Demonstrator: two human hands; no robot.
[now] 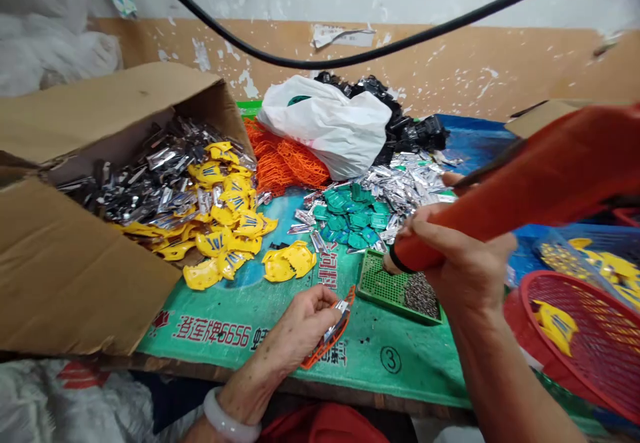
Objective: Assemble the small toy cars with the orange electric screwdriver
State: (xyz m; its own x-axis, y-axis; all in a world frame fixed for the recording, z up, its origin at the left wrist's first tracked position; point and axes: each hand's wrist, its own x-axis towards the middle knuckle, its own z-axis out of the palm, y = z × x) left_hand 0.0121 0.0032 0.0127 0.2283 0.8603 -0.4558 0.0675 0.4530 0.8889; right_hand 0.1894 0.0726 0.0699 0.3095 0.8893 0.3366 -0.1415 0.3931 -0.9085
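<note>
My left hand [300, 323], with a white bangle at the wrist, pinches a silver metal piece [341, 308] together with an orange plastic frame [327, 350] near the table's front edge. Wrapped around a red-orange electric screwdriver [520, 193] is my right hand [467, 260]. The screwdriver slants down to the left, its tip over the green perforated tray [373, 275]. Small dark screws [421, 295] are heaped in the tray's right part. Teal plastic parts [355, 213] and silver pieces [407, 180] lie piled behind the tray.
A cardboard box [95, 263] on the left spills black-silver parts [150, 170] and yellow plastic pieces [235, 210]. Orange frames [285, 156] and a white bag [325, 123] sit at the back. A red basket [590, 343] stands right. A black cable [300, 63] hangs across the top.
</note>
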